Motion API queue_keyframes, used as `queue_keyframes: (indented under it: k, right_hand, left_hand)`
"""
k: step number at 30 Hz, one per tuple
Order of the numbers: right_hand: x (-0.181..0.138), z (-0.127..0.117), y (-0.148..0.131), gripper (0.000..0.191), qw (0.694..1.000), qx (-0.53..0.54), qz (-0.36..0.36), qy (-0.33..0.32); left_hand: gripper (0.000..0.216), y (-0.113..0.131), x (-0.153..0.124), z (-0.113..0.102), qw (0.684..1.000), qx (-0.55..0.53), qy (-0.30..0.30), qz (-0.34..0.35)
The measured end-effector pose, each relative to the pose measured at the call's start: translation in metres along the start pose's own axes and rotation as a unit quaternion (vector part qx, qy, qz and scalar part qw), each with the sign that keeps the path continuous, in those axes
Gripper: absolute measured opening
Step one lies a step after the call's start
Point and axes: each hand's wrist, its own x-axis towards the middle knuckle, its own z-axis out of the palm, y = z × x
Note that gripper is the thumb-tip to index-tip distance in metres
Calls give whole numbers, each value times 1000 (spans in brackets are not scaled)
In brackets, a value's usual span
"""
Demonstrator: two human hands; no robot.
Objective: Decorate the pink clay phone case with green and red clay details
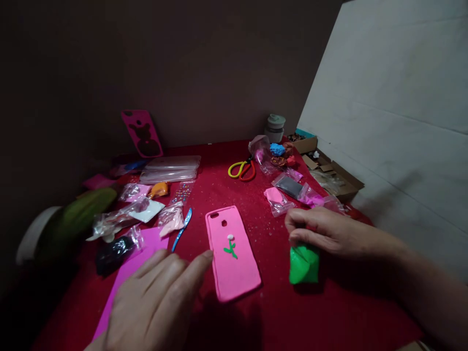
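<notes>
A pink phone case [239,273] lies flat on the red cloth. Stuck on it is a small clay flower with a green stem and leaves [230,250] and a whitish bloom [230,237]. My left hand [157,297] hovers at the case's left side, palm down, one finger stretched to its edge; whether it touches I cannot tell. The left thumb is hidden. To the right of the case, my right hand [321,229] grips the top of a bag of green clay [304,265], fingers closed round it.
A blue plastic knife [182,229], a purple sheet [126,278] and several clay bags lie left. Scissors [242,170], clear cases [170,169] and a bear-patterned case [142,134] are farther back. Cardboard boxes [347,183] and more clay bags [280,197] are right. A blurred green object [80,209] stands left.
</notes>
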Motion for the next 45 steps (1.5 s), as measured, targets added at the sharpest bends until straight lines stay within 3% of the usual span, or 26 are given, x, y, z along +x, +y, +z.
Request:
queue_keyframes:
  k: [2,7,11,14,18,21,24,27,32,36,40,45]
  right_hand:
    - [-1,4,-15,20,997,61,-33,25]
    - [3,25,-51,15,985,112,-122,56]
    - [9,47,-67,16,979,71,-181,68]
    - [10,53,-74,17,978,77,-185,53]
    - [10,53,-77,15,969,198,-144,22]
    - [10,54,-69,17,930,362,-66,-1]
    - [11,56,-56,27,903,430,-16,-13]
    - [11,58,-46,27,899,438,-12,-5]
    - [10,61,-45,22,927,371,-37,36]
    - [6,63,-47,24,937,342,-44,57]
    - [4,64,-49,21,944,321,-65,30]
    - [0,63,-50,21,943,325,-65,-14]
  left_hand:
    - [24,12,3,-4,999,1,29,-27]
    - [18,33,5,-9,990,-80,-11,-114]
    - [11,40,10,-13,932,-279,-83,-214]
    - [13,44,13,-15,889,-365,-108,-254]
    - [22,47,12,-16,869,-409,-97,-261]
    - [23,46,10,-17,866,-410,-87,-274]
    - [23,42,8,-16,867,-405,-75,-280]
    - [22,38,7,-11,875,-390,-62,-281]
    - [23,36,7,-6,879,-373,-65,-290]
    - [21,37,11,-7,864,-391,-81,-306]
    - [20,40,13,-9,844,-421,-105,-317]
    - [21,46,8,-10,871,-402,-114,-257]
